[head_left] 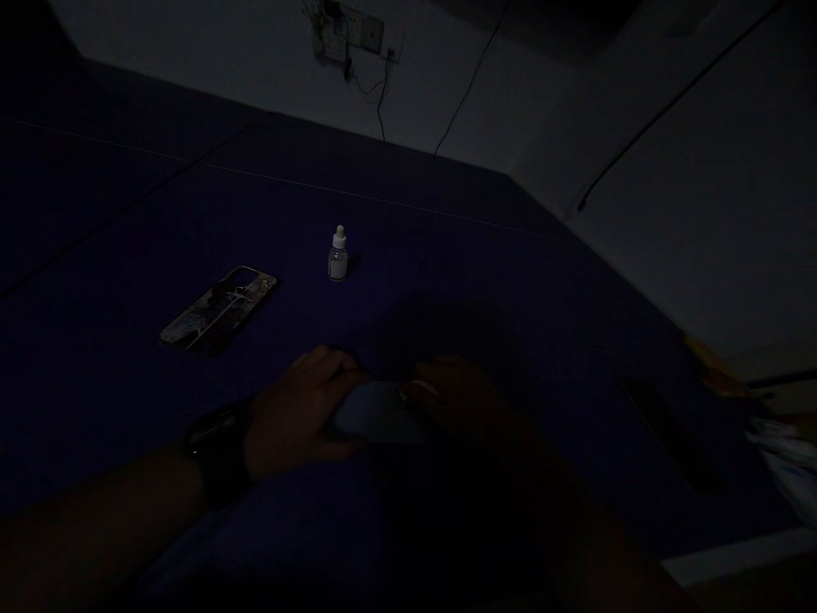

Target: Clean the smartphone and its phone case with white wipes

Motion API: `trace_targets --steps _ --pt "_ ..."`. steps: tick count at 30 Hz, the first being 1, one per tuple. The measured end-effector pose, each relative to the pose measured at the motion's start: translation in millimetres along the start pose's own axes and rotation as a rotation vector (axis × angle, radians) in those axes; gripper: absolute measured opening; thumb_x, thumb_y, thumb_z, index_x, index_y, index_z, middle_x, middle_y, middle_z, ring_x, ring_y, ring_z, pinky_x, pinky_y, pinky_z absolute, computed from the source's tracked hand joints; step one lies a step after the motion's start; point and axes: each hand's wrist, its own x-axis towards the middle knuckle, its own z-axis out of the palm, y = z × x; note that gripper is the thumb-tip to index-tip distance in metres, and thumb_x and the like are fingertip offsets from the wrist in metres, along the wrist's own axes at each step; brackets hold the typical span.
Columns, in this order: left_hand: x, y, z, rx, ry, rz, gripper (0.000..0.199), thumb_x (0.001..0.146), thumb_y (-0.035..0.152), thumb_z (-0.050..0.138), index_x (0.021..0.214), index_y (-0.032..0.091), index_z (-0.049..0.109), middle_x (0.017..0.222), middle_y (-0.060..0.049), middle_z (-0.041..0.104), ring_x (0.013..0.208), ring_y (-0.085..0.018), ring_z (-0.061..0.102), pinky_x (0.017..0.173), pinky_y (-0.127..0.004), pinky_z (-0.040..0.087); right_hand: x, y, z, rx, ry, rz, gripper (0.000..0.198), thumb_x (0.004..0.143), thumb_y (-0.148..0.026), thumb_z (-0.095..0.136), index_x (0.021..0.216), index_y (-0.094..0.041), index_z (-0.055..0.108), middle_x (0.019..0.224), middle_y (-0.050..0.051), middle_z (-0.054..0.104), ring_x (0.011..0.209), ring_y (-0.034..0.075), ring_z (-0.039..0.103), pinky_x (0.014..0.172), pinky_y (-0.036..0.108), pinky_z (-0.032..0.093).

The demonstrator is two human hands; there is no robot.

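Note:
The scene is very dark. My left hand (303, 413), with a black watch (220, 451) on its wrist, grips the left end of a flat, pale, phone-like slab (379, 413) between thumb and fingers. Over the slab's right end lies my right hand (463, 396), its fingers closed on a small white piece (421, 387) whose kind I cannot make out. Shadow hides much of the right hand. Beyond my left hand lies a patterned phone case (220, 311) with a camera cutout. A small dropper bottle (338, 255) with a white cap stands upright farther back.
A dark blue surface (408, 247) runs to the pale wall (223, 60), where sockets (372, 34) and hanging cables (383, 102) show. To the right lie a long dark object (667, 430), something yellow (715, 366) and a whitish bag-like thing (788, 460).

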Motion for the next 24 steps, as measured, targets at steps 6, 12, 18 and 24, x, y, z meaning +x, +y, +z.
trace_targets --steps 6,12,18,24 --pt "0.6 -0.1 0.4 -0.003 0.015 0.003 0.057 0.073 0.038 0.08 0.124 0.026 0.059 0.117 -0.005 0.06 0.106 -0.028 0.054 0.091 -0.043 0.045 2.2 -4.6 -0.8 0.108 0.048 0.086 0.023 0.097 -0.041 0.055 0.092 -0.02 0.062 0.09 0.005 0.067 0.082 0.02 0.058 0.071 0.031 0.035" --pt "0.8 1.7 -1.4 0.001 -0.004 -0.007 0.058 0.073 0.038 0.081 0.125 0.025 0.059 0.116 -0.005 0.06 0.106 -0.028 0.054 0.092 -0.043 0.045 -3.1 -2.6 -4.1 0.406 0.063 0.215 0.019 0.094 -0.039 0.055 0.096 -0.021 0.053 0.084 0.001 0.064 0.072 0.016 0.058 0.06 0.026 0.034" --pt "0.9 0.3 -0.5 -0.006 0.002 0.0 0.058 0.073 0.037 0.082 0.125 0.025 0.059 0.115 -0.005 0.06 0.105 -0.027 0.054 0.091 -0.042 0.045 -0.3 -4.3 -5.9 0.38 0.025 0.196 0.018 0.089 -0.035 0.061 0.081 -0.02 0.054 0.079 0.0 0.063 0.07 0.015 0.056 0.059 0.026 0.032" --pt "1.4 1.1 -1.1 -0.008 -0.006 -0.006 0.055 0.073 0.039 0.08 0.123 0.025 0.06 0.115 -0.006 0.06 0.103 -0.028 0.054 0.089 -0.043 0.045 3.6 -14.6 -9.5 0.389 0.029 0.278 0.017 0.087 -0.034 0.063 0.082 -0.021 0.054 0.078 0.001 0.065 0.069 0.015 0.057 0.058 0.026 0.031"
